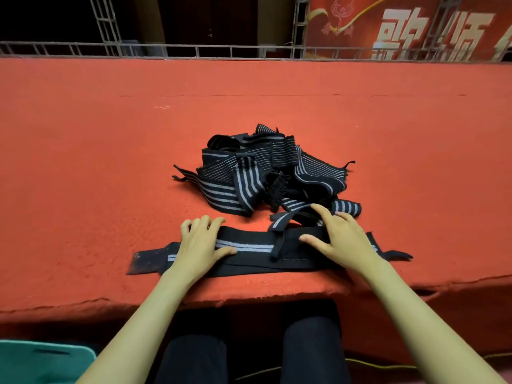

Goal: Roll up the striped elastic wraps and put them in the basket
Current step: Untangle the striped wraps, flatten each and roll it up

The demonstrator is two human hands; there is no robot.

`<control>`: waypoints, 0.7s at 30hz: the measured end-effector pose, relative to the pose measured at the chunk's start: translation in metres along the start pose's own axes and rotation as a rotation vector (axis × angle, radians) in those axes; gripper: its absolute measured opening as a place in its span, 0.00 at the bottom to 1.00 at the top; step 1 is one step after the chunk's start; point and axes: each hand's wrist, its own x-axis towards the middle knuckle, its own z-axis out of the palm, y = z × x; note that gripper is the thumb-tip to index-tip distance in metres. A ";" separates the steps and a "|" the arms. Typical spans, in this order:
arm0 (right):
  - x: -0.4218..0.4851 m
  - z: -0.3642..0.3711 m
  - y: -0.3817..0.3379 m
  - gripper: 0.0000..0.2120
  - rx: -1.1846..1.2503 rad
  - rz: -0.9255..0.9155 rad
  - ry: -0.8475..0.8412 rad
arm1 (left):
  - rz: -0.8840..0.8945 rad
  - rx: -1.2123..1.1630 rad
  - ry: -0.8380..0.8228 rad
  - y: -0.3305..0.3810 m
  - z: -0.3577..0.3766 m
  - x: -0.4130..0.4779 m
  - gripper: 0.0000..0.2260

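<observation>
One black wrap with grey stripes (pixel 249 249) lies flat and stretched out along the near edge of the red platform (pixel 83 162). My left hand (pixel 199 242) rests on its left part, fingers slightly bent over the far edge. My right hand (pixel 340 239) presses on its right part with fingers spread. Just behind lies a tangled pile of striped wraps (pixel 263 173). A teal basket (pixel 41 361) shows at the bottom left, below the platform.
The red carpeted platform stretches wide to both sides and far back to a metal railing (pixel 194 49). A red banner (pixel 401 26) hangs at the back right. My dark-trousered knees (pixel 249 356) are under the platform's front edge.
</observation>
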 end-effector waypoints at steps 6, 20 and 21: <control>0.004 0.002 0.012 0.41 0.000 -0.012 0.041 | -0.160 -0.241 0.147 -0.005 -0.015 0.001 0.10; 0.026 0.008 0.027 0.34 -0.210 -0.127 0.273 | -0.329 -0.143 0.067 -0.040 -0.039 -0.016 0.10; 0.028 0.007 0.029 0.32 -0.223 -0.099 0.278 | -0.331 -0.159 0.061 -0.038 -0.039 -0.015 0.10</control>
